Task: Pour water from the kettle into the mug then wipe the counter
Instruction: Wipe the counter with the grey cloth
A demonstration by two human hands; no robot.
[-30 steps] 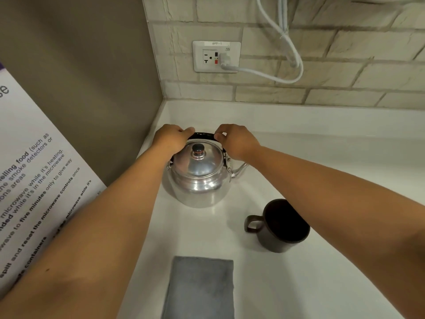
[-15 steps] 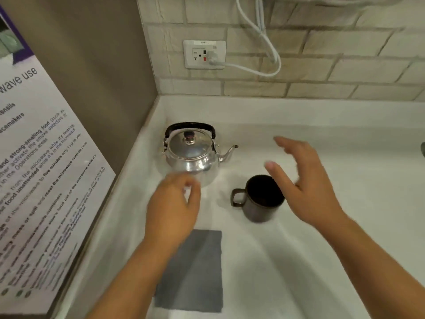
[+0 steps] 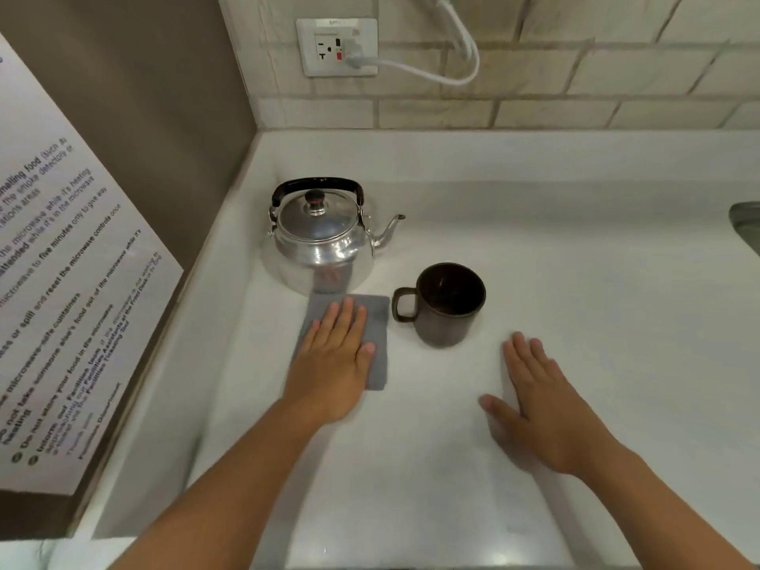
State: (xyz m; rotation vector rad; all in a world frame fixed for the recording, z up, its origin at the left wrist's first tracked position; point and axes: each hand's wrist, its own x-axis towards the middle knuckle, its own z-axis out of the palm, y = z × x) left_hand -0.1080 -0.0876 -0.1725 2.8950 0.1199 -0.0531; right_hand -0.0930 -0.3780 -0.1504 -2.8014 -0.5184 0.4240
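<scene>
A shiny steel kettle [image 3: 320, 240] with a black handle stands upright in the counter's back left corner, its spout pointing right. A dark brown mug [image 3: 446, 304] stands just right of it, handle to the left. A grey cloth [image 3: 376, 335] lies flat in front of the kettle. My left hand [image 3: 335, 355] rests palm down on the cloth, fingers together, covering most of it. My right hand [image 3: 538, 394] lies flat on the white counter [image 3: 596, 302] in front of and right of the mug, holding nothing.
A brick-tile back wall carries a socket [image 3: 337, 47] with a white cable [image 3: 444, 63] plugged in. A brown side wall at left bears a printed microwave notice [image 3: 61, 281]. A sink rim [image 3: 746, 224] shows at the far right edge.
Both hands left the kettle's handle and came down toward me. My left hand has landed flat on the cloth, which now lies close to the kettle; my right hand has settled on the counter.
</scene>
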